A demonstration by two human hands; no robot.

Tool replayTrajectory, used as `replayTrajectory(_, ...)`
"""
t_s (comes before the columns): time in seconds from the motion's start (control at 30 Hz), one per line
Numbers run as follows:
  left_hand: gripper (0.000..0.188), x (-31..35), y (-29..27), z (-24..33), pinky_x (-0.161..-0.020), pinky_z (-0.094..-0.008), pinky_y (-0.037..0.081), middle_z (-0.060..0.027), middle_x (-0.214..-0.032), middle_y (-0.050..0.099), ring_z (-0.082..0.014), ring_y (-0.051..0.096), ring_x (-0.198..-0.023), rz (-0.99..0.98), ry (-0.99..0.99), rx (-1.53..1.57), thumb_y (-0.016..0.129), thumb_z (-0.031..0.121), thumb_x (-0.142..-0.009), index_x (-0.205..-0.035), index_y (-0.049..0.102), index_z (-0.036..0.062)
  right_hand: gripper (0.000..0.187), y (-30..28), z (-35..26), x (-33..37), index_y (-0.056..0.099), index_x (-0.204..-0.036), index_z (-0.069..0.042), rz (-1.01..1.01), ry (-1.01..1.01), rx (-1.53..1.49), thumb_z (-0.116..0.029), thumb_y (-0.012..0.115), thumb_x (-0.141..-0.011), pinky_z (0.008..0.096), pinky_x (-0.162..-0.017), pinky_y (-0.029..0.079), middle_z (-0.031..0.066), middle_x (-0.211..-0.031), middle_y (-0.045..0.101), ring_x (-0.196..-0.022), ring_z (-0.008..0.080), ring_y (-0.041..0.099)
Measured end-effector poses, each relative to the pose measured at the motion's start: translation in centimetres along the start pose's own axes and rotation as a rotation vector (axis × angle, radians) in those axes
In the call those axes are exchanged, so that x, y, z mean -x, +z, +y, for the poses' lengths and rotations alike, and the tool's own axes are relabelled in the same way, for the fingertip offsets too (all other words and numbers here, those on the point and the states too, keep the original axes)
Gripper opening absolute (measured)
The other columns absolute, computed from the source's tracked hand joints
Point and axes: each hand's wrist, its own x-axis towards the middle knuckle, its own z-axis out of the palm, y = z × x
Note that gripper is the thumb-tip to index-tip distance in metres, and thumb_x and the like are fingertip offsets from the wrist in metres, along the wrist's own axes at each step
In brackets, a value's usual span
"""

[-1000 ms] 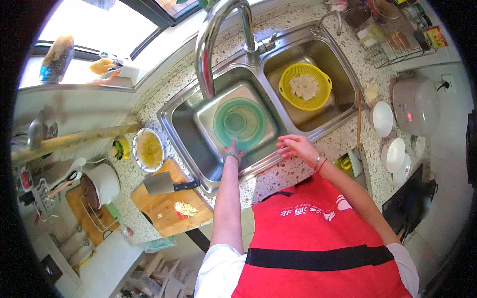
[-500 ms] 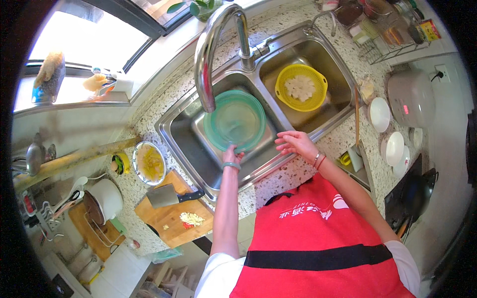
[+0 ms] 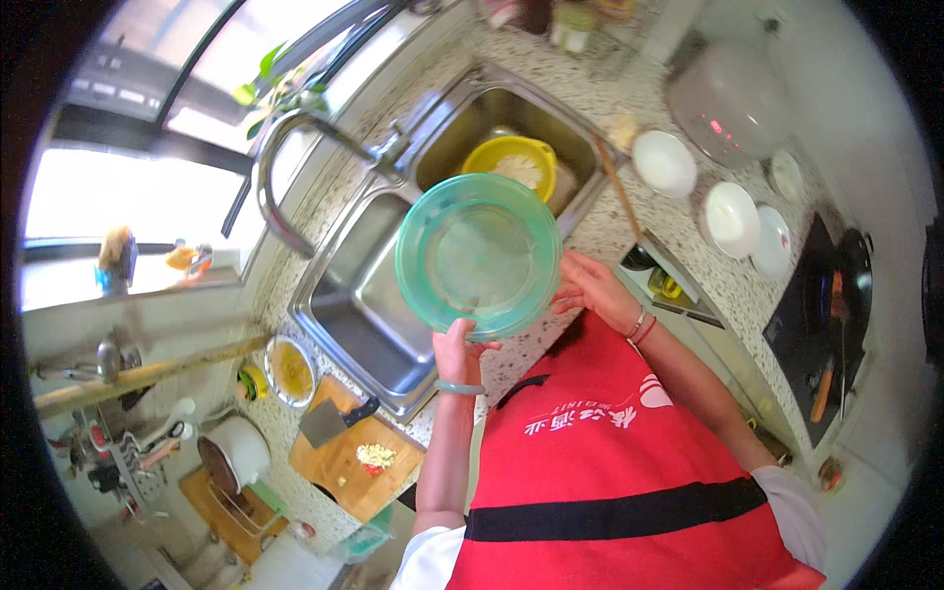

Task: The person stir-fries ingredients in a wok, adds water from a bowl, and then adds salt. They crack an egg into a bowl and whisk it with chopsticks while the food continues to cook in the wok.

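Observation:
A translucent green plastic basin (image 3: 479,246) is raised in front of me, over the divider and front edge of the double sink. My left hand (image 3: 459,351) grips its near rim, thumb on the inner side. At the basin's right side my right hand (image 3: 597,292) has its fingers against the wall; its fingertips are partly hidden. What the basin holds, if anything, looks clear and I cannot make it out. Behind it, partly covered, a yellow colander (image 3: 539,160) with white pieces sits in the right sink bowl (image 3: 504,106).
A chrome faucet (image 3: 264,187) arches over the left bowl (image 3: 350,285). A cleaver (image 3: 323,423) and chopped bits lie on the cutting board (image 3: 393,441) at left, beside a bowl of yellowish food (image 3: 292,372). White bowls (image 3: 665,164) and a stove (image 3: 801,324) stand at right.
The basin has come up out of the left sink bowl and moved right, nearer me. My right hand has come to its side. The head view has turned and shifted.

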Motion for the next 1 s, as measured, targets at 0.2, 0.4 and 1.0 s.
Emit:
replayTrajectory(0.2,0.065,5.0,11.3,-1.5,-0.049,-0.0369,0.057,-0.0192,-0.131,0.047,-0.0300,0.061,-0.090,-0.310,-0.029,-0.116,0.049,0.003,-0.078,-0.139,0.026,0.0070,0.046,-6.4,-2.1,11.3,0.041,-0.133,0.000,0.188,-0.258,-0.076,-0.026,0.051,-0.097,0.0309,-0.070,0.056,0.0104,-0.115,0.056,-0.083,0.0201,0.065)
replayTrajectory(0.4,0.064,9.4,22.6,-6.5,-0.054,-0.0361,0.061,-0.0206,-0.131,0.046,-0.0319,0.060,-0.100,-0.652,-0.163,-0.100,0.050,0.003,-0.081,-0.141,0.026,0.0065,0.045,-12.8,-4.0,24.5,0.042,-0.134,0.000,0.431,-0.537,-0.050,-0.023,0.052,-0.097,0.0279,-0.067,0.055,0.0104,-0.112,0.060,-0.084,0.0185,0.066)
replayTrajectory(1.0,0.045,16.9,52.3,-22.8,-0.053,-0.0382,0.058,-0.0167,-0.110,0.056,-0.0291,0.063,-0.079,-1.197,-0.220,-0.565,0.057,0.010,-0.081,-0.122,0.041,0.0007,0.046,-39.6,0.7,56.9,0.056,-0.120,-0.015,1.979,0.450,1.090,-0.026,0.069,-0.077,0.0566,-0.092,0.038,0.0075,-0.117,0.059,-0.108,0.0274,0.056)
